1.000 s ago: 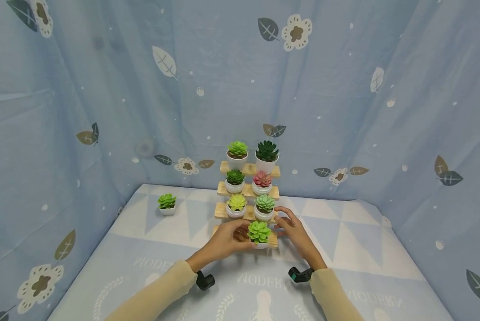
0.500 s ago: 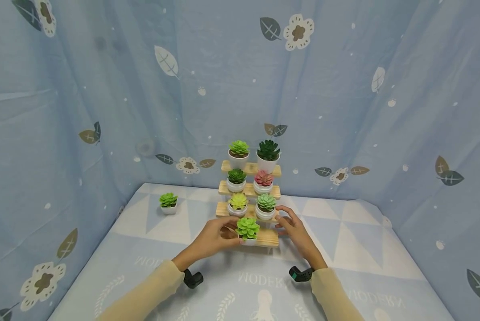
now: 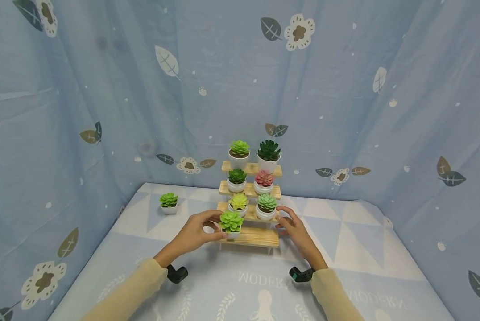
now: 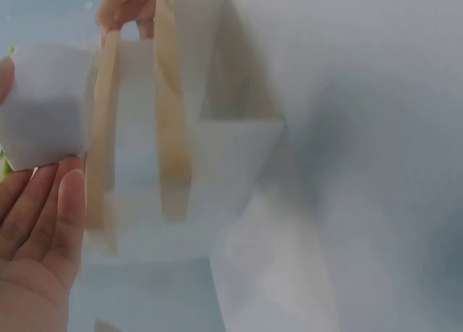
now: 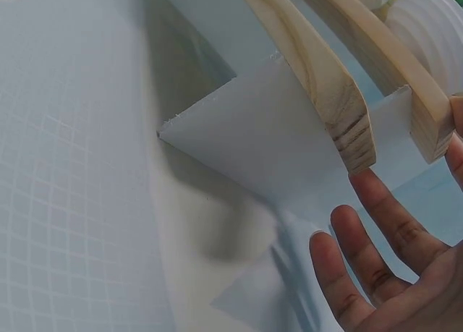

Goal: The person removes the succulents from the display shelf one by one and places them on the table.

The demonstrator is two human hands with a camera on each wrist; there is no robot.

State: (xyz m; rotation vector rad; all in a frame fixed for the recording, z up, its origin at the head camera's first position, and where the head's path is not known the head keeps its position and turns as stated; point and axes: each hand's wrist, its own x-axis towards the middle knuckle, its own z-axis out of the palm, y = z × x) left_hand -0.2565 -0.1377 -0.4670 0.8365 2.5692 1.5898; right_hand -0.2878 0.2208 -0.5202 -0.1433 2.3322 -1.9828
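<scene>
My left hand (image 3: 197, 232) pinches a small white pot with a bright green succulent (image 3: 230, 220) between thumb and fingers. The pot is at the left end of the lowest tier of a wooden stepped plant stand (image 3: 256, 237). In the left wrist view the white pot (image 4: 49, 108) is beside a plank edge; whether it bears on the plank I cannot tell. At the stand's right side is my right hand (image 3: 296, 231), fingers extended. In the right wrist view its fingertips (image 5: 369, 184) touch the plank ends (image 5: 351, 133).
The upper tiers hold several potted succulents, among them a pink one (image 3: 264, 179), a yellow-green one (image 3: 238, 203) and a dark green one (image 3: 268, 154). Another potted succulent (image 3: 169, 203) stands on the tablecloth at the left. A blue patterned curtain (image 3: 224, 89) hangs behind.
My left hand has moved the succulent pot leftward along the lowest tier, from its right part to its left end. The right hand has stayed at the stand's side.
</scene>
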